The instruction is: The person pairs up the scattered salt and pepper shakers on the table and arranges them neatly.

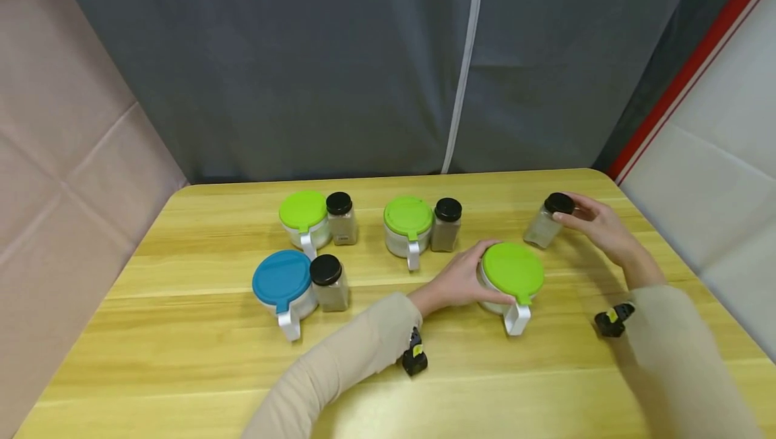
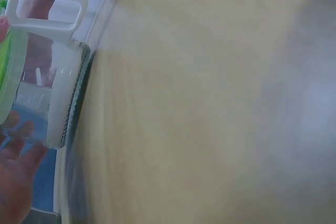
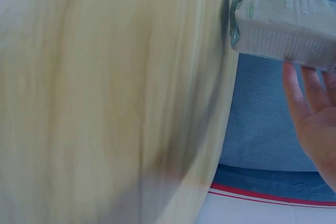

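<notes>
My left hand (image 1: 463,281) holds a seasoning pot with a green lid (image 1: 514,269) and a white handle, fingers behind it and thumb in front. In the left wrist view the clear-walled pot (image 2: 62,95) shows its handle facing away from the fingers. At the far right, my right hand (image 1: 600,227) grips a spice jar (image 1: 543,227) by its black lid. That jar leans over; its square body carries printed labels (image 3: 294,11) in the right wrist view. Whether its base touches the table cannot be made out.
Left of my hands stand two green-lidded pots (image 1: 409,217) (image 1: 303,211) and a blue-lidded pot (image 1: 281,279), each beside a black-lidded spice jar (image 1: 446,227) (image 1: 342,220) (image 1: 330,287). A grey curtain (image 1: 303,75) hangs behind the wooden table (image 1: 182,358).
</notes>
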`<state>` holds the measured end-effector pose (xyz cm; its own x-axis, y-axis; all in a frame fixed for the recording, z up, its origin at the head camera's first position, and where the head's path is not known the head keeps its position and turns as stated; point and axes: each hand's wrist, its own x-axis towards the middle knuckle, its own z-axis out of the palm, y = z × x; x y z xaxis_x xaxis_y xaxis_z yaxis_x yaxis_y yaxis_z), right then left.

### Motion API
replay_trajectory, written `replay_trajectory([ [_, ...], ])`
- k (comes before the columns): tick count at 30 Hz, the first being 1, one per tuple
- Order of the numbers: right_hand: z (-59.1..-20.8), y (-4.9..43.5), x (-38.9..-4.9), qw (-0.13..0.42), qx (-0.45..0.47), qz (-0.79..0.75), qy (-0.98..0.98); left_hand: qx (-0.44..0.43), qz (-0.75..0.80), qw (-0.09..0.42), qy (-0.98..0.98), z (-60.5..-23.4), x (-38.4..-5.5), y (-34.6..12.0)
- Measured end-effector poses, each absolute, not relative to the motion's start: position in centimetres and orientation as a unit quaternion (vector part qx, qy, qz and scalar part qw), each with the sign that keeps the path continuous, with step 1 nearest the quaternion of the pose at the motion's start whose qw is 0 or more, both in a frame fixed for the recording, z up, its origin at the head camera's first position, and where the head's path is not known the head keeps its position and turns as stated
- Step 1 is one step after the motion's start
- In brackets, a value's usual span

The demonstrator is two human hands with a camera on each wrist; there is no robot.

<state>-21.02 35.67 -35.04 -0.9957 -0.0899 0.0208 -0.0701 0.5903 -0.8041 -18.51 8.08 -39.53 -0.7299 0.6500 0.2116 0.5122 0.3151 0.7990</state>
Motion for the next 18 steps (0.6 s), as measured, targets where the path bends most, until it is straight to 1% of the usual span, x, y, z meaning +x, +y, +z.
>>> replay_trajectory([
  [5, -34.6, 35.9, -20.4, 0.022, -0.050, -0.446, 0.894, 0.368, 0.468, 0.071, 0.800, -39.3, -18.2, 7.6],
  [12, -33.8, 36.5, -19.0, 0.041, -0.063, -0.419, 0.905, 0.370, 0.476, 0.084, 0.794, -38.6, -17.5, 6.5],
  [18, -33.2, 36.6, -18.1, 0.043, -0.080, -0.399, 0.912, 0.363, 0.489, 0.093, 0.787, -38.1, -16.9, 5.1],
])
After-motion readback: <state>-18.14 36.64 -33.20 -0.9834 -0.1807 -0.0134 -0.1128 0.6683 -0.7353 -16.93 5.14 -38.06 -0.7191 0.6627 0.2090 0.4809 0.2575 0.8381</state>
